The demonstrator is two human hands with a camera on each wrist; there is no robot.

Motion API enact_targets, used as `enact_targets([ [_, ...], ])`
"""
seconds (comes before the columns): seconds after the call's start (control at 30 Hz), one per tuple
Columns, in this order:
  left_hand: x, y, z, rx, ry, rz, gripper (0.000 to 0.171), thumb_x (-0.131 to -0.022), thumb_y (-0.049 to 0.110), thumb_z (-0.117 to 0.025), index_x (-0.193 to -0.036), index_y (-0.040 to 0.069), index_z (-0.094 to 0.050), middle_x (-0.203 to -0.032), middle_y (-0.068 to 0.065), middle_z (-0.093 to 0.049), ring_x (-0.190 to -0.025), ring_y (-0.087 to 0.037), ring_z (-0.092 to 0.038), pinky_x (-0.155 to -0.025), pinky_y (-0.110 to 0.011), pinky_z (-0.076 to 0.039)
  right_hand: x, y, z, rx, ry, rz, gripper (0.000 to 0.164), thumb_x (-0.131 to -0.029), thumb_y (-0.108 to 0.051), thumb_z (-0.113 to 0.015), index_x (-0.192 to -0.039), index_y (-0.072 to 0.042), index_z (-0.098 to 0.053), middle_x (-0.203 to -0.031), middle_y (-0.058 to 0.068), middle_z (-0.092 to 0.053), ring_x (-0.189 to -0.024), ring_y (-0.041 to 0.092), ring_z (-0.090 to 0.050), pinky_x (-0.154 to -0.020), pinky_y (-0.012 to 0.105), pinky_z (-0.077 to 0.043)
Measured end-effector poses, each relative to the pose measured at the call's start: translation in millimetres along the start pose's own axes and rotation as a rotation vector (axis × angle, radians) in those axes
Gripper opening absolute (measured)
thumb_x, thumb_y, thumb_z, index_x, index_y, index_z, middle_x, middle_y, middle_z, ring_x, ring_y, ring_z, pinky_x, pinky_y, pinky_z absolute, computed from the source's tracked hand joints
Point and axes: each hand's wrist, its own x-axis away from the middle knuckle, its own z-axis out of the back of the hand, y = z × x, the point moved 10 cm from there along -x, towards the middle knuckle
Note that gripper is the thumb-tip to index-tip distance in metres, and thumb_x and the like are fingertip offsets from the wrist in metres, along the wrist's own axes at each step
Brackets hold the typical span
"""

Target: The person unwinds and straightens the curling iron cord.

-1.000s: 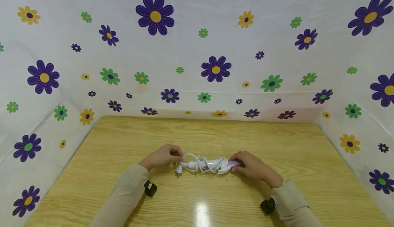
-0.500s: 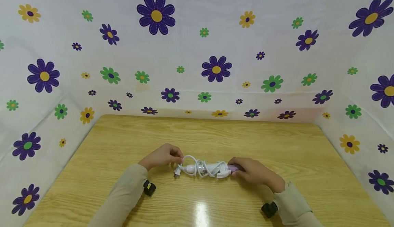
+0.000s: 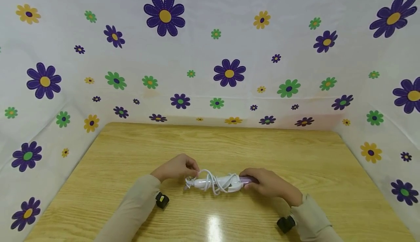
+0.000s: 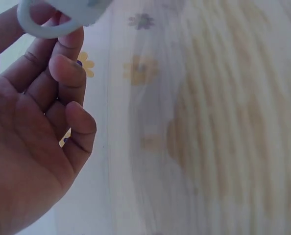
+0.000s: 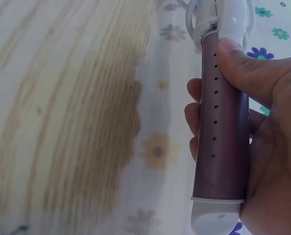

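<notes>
A curling iron [image 3: 226, 181] with a white handle lies across between my hands in the head view. Its white cord [image 3: 215, 188] is wound loosely round the handle. My right hand [image 3: 270, 183] grips the purple barrel [image 5: 224, 122], which has a row of small dark holes and a white tip [image 5: 215, 218]; the thumb lies near the white clamp lever [image 5: 231, 24]. At the handle's left end, my left hand [image 3: 179, 167] pinches the cord between thumb and fingertips. The left wrist view shows a cord loop [image 4: 42, 32] at those fingers. The plug is hard to make out.
The wooden table [image 3: 157, 143] spreads beneath both hands. White cloth with printed flowers [image 3: 197, 52] rises behind and on both sides. Small black cameras [image 3: 286, 224] are worn at both wrists.
The curling iron has shifted slightly left and nearer to me. My left hand has moved a little right, and the cord loop by it has changed shape. The right hand keeps its grip.
</notes>
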Motion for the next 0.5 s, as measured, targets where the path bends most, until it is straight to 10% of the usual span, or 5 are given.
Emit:
enact_targets([
  [0.5, -2.0, 2.7, 14.9, -0.004, 0.077, -0.012, 0.009, -0.089, 0.015, -0.068, -0.087, 0.007, -0.071, -0.078, 0.001, -0.067, -0.072, -0.012, -0.054, -0.066, -0.027, -0.046, -0.7, -10.2, 1.8, -0.016, 0.0, 0.052, 0.034, -0.095, -0.022, -0.06, -0.122, -0.001, -0.06, -0.113, 0.009, -0.067, -0.098, 0.015, -0.062, -0.083, 0.034, -0.052],
])
